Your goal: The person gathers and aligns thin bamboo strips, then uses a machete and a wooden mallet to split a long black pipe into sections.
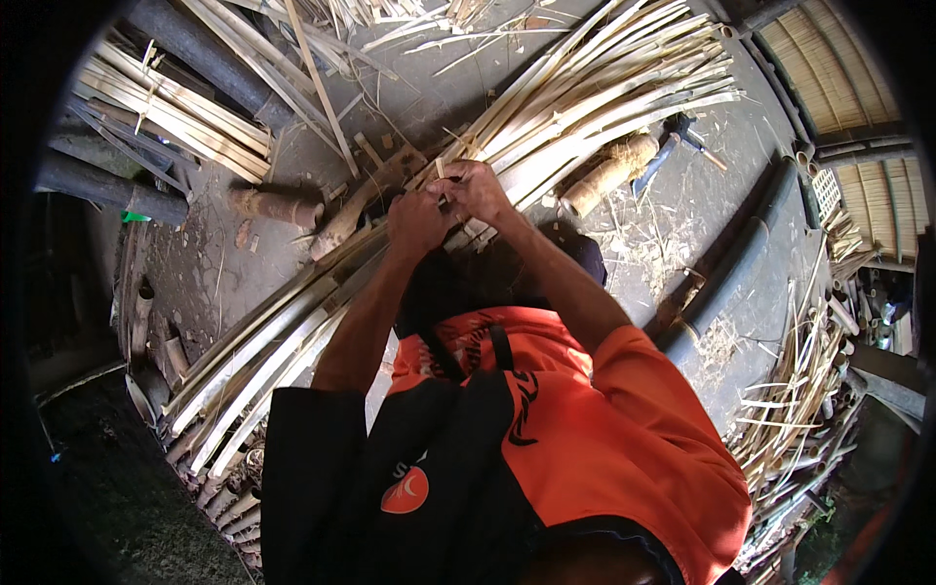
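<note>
A long bundle of split bamboo strips (609,93) runs slantwise before me, from the far right to the near left. Over its middle my left hand (419,222) and my right hand (475,190) meet, both with fingers closed. A short pale end of a thin strip (439,169) sticks up beside my right fingers. What the fingertips pinch is too small to tell. Beneath the hands the bundle is partly hidden by them and my forearms. Its near-left strips (268,351) spread apart in front of my left forearm.
A short bamboo log (606,177) lies right of the bundle, near a tool with a blue part (655,166). Another log section (278,208) sits at left. A tied strip bundle (180,109) is far left. A thick dark pole (731,258) and loose strips (790,400) lie at right.
</note>
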Tool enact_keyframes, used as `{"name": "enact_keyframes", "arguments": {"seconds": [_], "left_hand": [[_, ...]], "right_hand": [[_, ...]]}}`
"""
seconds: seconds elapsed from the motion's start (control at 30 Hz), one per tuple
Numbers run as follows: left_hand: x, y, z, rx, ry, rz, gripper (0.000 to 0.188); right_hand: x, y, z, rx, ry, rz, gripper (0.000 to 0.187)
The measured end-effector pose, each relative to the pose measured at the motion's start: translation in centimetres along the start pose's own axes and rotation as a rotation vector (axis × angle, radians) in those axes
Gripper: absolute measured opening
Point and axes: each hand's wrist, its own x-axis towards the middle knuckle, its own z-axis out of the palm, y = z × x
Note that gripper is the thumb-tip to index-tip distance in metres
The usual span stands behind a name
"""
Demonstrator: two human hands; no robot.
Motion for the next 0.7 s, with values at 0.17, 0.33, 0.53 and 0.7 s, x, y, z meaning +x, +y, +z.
{"name": "enact_keyframes", "arguments": {"seconds": [0.17, 0.33, 0.53, 0.7], "left_hand": [[0.3, -1.0, 0.8, -0.019, 0.002, 0.023, 0.041], [-0.3, -1.7, 1.2, -0.017, 0.077, 0.15, 0.036], [0.1, 0.4, -0.7, -0.14, -0.065, -0.028, 0.048], [-0.3, 1.0, -0.2, -0.023, -0.07, -0.061, 0.045]], "right_hand": [[-3.2, -0.7, -0.9, -0.388, 0.041, -0.337, 0.048], [-1.9, -4.0, -2.7, -1.018, -0.3, -0.896, 0.041], [6.4, -2.4, -4.4, -1.087, -0.592, -1.244, 0.023], [7.2, 0.1, -5.3, -1.234, -0.682, -1.098, 0.017]]}}
